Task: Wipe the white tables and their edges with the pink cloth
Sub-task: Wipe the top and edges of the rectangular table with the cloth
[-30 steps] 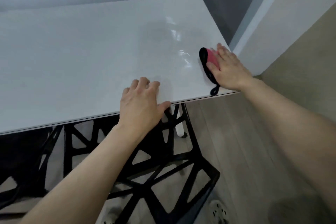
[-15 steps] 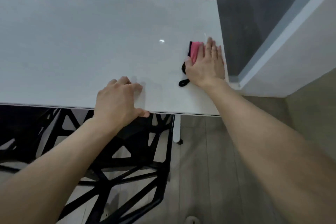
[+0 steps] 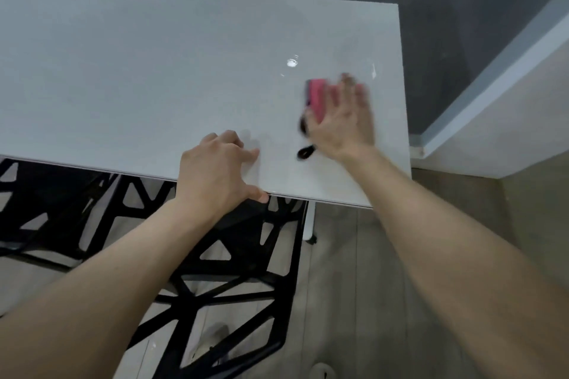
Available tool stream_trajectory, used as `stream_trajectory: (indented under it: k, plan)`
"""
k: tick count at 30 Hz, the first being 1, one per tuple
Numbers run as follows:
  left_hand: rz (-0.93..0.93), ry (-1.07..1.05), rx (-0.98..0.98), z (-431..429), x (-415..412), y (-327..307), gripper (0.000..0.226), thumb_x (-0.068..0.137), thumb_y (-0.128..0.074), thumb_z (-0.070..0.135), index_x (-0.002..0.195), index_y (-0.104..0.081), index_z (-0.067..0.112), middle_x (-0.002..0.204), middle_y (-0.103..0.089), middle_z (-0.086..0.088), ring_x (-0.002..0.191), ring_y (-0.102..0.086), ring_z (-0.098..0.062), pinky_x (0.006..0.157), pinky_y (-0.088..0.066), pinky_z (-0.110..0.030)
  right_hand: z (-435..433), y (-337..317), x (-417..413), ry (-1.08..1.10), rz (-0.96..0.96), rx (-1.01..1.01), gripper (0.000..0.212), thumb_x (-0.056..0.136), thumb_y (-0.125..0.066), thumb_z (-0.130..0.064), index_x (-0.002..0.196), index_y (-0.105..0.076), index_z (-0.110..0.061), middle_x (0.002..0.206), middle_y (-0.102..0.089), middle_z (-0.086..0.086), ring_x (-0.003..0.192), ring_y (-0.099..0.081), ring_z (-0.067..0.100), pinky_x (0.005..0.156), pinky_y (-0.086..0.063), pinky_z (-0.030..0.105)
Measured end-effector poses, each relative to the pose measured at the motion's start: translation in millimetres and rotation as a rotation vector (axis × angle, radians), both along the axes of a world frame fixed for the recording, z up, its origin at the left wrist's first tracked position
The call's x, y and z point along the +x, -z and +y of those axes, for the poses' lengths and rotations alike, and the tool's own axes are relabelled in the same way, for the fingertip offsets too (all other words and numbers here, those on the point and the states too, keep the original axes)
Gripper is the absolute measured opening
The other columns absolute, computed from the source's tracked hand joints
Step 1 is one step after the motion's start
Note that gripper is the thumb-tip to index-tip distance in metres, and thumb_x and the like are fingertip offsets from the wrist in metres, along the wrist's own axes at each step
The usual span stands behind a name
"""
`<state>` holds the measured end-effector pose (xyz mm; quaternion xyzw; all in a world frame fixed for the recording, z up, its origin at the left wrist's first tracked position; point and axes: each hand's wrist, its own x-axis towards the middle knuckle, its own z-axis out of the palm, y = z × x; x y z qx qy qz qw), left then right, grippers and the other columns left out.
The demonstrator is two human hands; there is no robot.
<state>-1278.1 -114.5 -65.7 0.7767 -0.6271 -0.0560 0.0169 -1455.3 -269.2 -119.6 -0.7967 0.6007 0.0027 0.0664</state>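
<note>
Tabletop of white table [image 3: 123,71], glossy, with bare room stretching left and back toward the far edge. Ends at the right edge just beyond right hand [image 3: 341,123]; past that edge, a dark gap, then a white wall panel [image 3: 492,117] well apart from the cloth. Near edge crossed by both forearms. Far right corner square and uncovered. Pink cloth [image 3: 317,98] on the tabletop, close to the right edge and nearer the near right corner than the far one, touching no edge. Lies with its long axis running roughly from near edge to far edge, with a dark border down its left side and a black loop [image 3: 304,152] trailing from its near end toward the near edge. Right hand palm-down over the right part of the cloth, pressing flat with fingers straight, spread and aimed at the far edge, motion-blurred; grip wide, nothing clasped. Left hand [image 3: 215,169] planted at the near edge, left of the cloth and apart from it, knuckles raised, fingers bent with tips on the tabletop, thumb lying along the near edge; holds nothing. Below the near edge, black chair frame [image 3: 215,286] with triangular cut-outs. Under the near right corner, white table leg [image 3: 308,221] standing on pale wood-look floor [image 3: 354,301].
</note>
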Motion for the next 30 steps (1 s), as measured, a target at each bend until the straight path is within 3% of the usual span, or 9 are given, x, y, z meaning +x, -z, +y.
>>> stream_trajectory:
  k: [3, 5, 9, 12, 16, 19, 25, 28, 30]
  plan:
    - [-0.06, 0.043, -0.014, 2, -1, -3, 0.092, 0.061, -0.083, 0.084, 0.143, -0.065, 0.047, 0.127, -0.063, 0.012, 0.12, -0.057, -0.018, 0.09, -0.054, -0.041, 61, -3, 11, -0.433, -0.018, 0.061, 0.078, 0.107, -0.012, -0.067, 0.173, -0.004, -0.027, 0.181, 0.007, 0.007, 0.167, 0.014, 0.018, 0.135, 0.008, 0.045]
    - [-0.086, 0.083, -0.016, 1, 3, -4, 0.091, 0.064, -0.079, 0.086, 0.145, -0.063, 0.047, 0.128, -0.062, 0.012, 0.12, -0.057, -0.018, 0.086, -0.053, -0.039, 67, -12, -23, -0.505, -0.043, 0.106, 0.078, 0.106, -0.014, -0.075, 0.172, 0.004, -0.036, 0.18, 0.015, -0.003, 0.164, 0.021, 0.01, 0.135, 0.009, 0.043]
    - [-0.112, 0.16, -0.019, 0, 10, -4, 0.086, 0.067, -0.072, 0.091, 0.139, -0.066, 0.045, 0.127, -0.06, 0.013, 0.119, -0.057, -0.016, 0.08, -0.047, -0.034, 42, -10, -78, -0.042, 0.004, 0.053, 0.084, 0.103, -0.013, -0.077, 0.173, 0.0, -0.032, 0.181, 0.012, 0.001, 0.166, 0.016, 0.013, 0.135, 0.007, 0.043]
    - [-0.008, 0.205, 0.01, -5, 26, -8, 0.085, 0.066, -0.078, 0.087, 0.134, -0.071, 0.037, 0.128, -0.066, 0.012, 0.12, -0.062, -0.018, 0.087, -0.048, -0.036, 44, 0, -5, 0.301, -0.015, -0.039, 0.09, 0.101, -0.012, -0.072, 0.174, -0.005, -0.019, 0.18, 0.004, 0.019, 0.167, 0.007, 0.03, 0.135, 0.006, 0.049]
    - [0.17, 0.142, 0.105, -13, 62, -22, 0.086, 0.067, -0.093, 0.066, 0.142, -0.065, 0.035, 0.135, -0.071, 0.008, 0.132, -0.06, -0.021, 0.105, -0.053, -0.044, 66, 1, 97, 0.004, -0.076, 0.011, 0.082, 0.105, -0.015, -0.071, 0.173, -0.002, -0.028, 0.18, 0.008, 0.015, 0.167, 0.013, 0.026, 0.134, 0.011, 0.049]
    - [0.11, 0.144, 0.126, -38, 78, -28, 0.095, 0.064, -0.097, 0.062, 0.147, -0.06, 0.035, 0.14, -0.064, 0.006, 0.136, -0.055, -0.022, 0.105, -0.05, -0.046, 84, -4, 63, -0.135, -0.108, 0.047, 0.079, 0.106, -0.02, -0.073, 0.173, -0.003, -0.035, 0.181, 0.01, 0.002, 0.166, 0.016, 0.016, 0.134, 0.012, 0.044]
    - [0.037, 0.225, 0.243, -88, 90, -22, 0.112, 0.059, -0.096, 0.068, 0.155, -0.049, 0.035, 0.148, -0.052, 0.003, 0.141, -0.046, -0.026, 0.1, -0.049, -0.048, 66, -4, -79, 0.395, -0.021, 0.011, 0.084, 0.104, -0.018, -0.074, 0.173, -0.01, -0.026, 0.181, 0.001, 0.011, 0.168, 0.001, 0.025, 0.136, 0.002, 0.049]
    - [-0.011, 0.249, 0.246, -97, 96, -12, 0.107, 0.057, -0.096, 0.071, 0.148, -0.052, 0.036, 0.141, -0.051, 0.004, 0.134, -0.05, -0.028, 0.093, -0.05, -0.046, 44, -2, -31, 0.599, -0.007, -0.043, 0.087, 0.104, -0.012, -0.067, 0.173, -0.01, -0.015, 0.179, -0.002, 0.023, 0.167, -0.002, 0.034, 0.135, 0.0, 0.051]
    - [-0.038, 0.266, 0.238, -100, 96, -9, 0.108, 0.054, -0.097, 0.072, 0.145, -0.053, 0.034, 0.135, -0.052, 0.003, 0.129, -0.051, -0.029, 0.092, -0.051, -0.047, 47, 3, 24, 0.424, -0.017, -0.082, 0.085, 0.104, -0.011, -0.065, 0.173, -0.009, -0.015, 0.179, -0.001, 0.021, 0.168, 0.002, 0.031, 0.135, 0.003, 0.049]
